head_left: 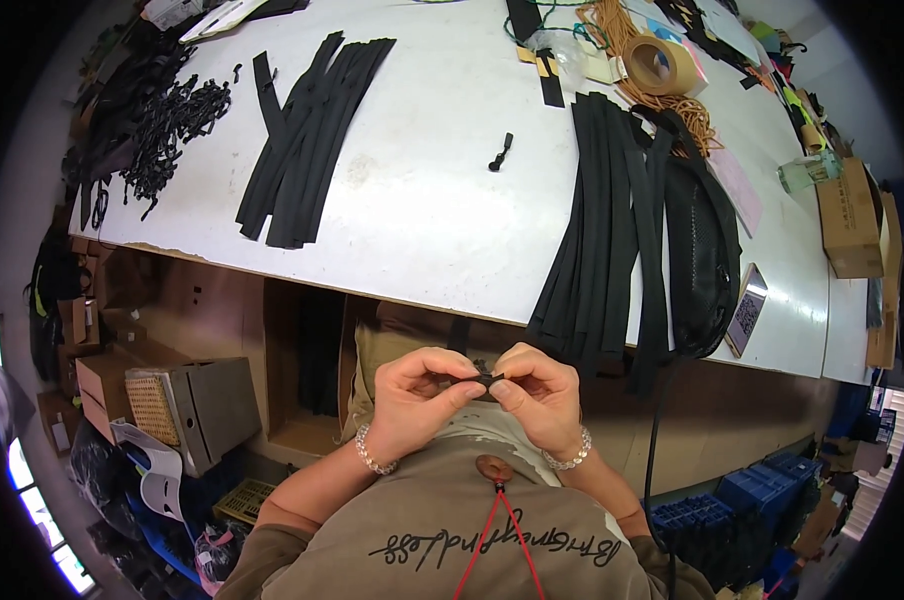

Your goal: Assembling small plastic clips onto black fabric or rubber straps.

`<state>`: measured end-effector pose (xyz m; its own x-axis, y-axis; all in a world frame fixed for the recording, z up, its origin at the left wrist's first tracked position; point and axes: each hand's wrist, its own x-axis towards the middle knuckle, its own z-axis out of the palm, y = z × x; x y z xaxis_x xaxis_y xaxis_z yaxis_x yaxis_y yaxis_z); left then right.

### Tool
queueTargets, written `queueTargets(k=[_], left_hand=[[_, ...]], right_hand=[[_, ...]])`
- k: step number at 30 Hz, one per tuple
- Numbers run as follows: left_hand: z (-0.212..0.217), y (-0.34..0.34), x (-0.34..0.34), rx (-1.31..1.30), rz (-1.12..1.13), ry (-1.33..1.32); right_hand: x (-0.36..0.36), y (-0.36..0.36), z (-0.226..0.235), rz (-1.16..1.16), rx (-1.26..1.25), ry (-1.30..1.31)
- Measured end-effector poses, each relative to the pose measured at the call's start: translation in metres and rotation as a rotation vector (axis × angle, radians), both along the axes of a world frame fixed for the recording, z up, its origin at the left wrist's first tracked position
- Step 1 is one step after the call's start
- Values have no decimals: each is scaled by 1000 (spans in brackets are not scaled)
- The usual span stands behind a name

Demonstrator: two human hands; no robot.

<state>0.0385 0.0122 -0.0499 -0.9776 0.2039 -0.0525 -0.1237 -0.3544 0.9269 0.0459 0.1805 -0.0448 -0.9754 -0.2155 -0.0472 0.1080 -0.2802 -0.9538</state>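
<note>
In front of my chest, just off the table's front edge, both hands meet over a small black piece, which looks like a zipper pull; its details are mostly hidden by the fingers. My left hand pinches one end between thumb and forefinger. On the other side my right hand pinches it the same way, the fingertips nearly touching. A single black zipper pull lies alone on the white table. At the far left is a tangled heap of similar small black pulls.
Long black strips lie in a bundle left of centre. More strips hang over the front edge at right, beside a black bag and a phone. Behind them are a tape roll and tan cord. Cardboard boxes stand below left.
</note>
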Motion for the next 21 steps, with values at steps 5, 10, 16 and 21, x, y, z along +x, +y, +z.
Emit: queueTargets(k=[5,10,16,21], left_hand=[[0,1,2,35,-31,-44],[1,1,2,-6,-42,25],[2,-1,1,-31,-68,-11],[2,-3,0,-113,-61,64]], right_hand=[[0,0,-3,27,-53,-14],[-1,-4,1,21,-47,-57],[-1,-2,-5,26,-71,-77],[-1,-4,0,-13,-57,-73]])
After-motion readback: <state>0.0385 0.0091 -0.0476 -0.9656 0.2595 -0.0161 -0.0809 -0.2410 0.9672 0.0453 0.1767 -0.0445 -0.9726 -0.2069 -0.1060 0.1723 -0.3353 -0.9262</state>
